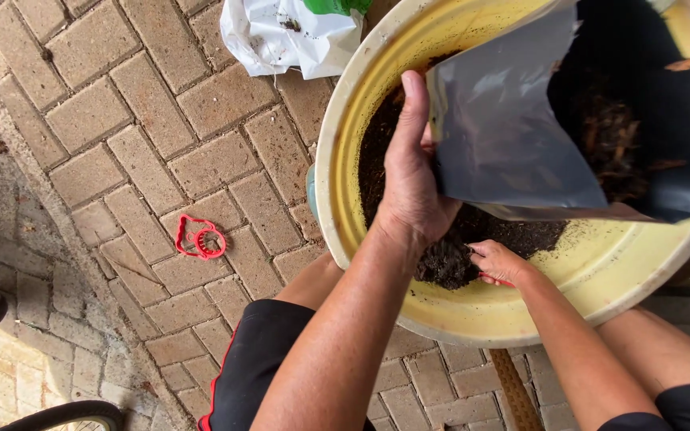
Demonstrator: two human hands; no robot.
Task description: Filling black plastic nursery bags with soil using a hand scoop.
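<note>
Over the basin: my left hand (413,172) grips the edge of a black plastic grow bag (521,136), thumb up along its rim, fingers wrapped behind, so the mouth stays wide.
Bag: tilted across the yellow basin (600,275), already partly filled with dark mix and woody bits.
Right hand: my right hand (498,259) is curled around a red handle, probably a small scoop, low in the basin; I cannot tell how tightly the fingers close.
Soil: dark potting soil (449,259) heaped on the basin floor, just beside that hand and under the bag's mouth.
Paving: a red plastic ring piece (200,237) lies well apart on the bricks (121,120); a white bag (289,36) sits beyond the basin.
</note>
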